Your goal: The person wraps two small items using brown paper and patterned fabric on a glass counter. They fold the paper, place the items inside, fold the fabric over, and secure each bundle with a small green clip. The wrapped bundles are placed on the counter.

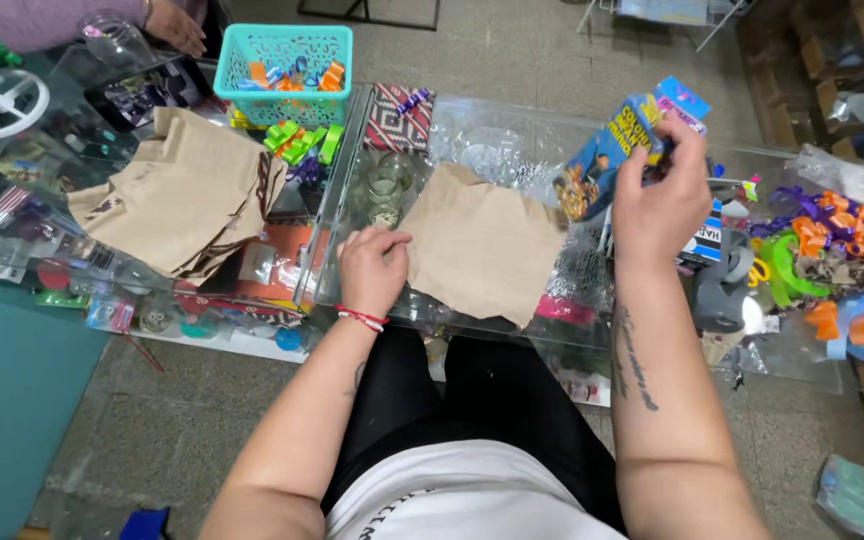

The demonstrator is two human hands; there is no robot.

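Now pressing a loosely curled left hand point(372, 268) on the bag's point(482, 245) left edge at the counter's point(552, 125) near edge, right hand point(660, 195) gripping the box point(620, 145), fingers closed, toward the far edge.

A brown paper bag point(482, 245) lies flat on the glass desk point(352, 190), creased, its open edge toward the left, where the left hand point(372, 268) rests on its corner. Just to the right, a colourful cardboard box point(607, 150), mostly blue with cartoon pictures, is held tilted above the desk, pinched at its top between the right hand's point(660, 195) fingers point(687, 135).
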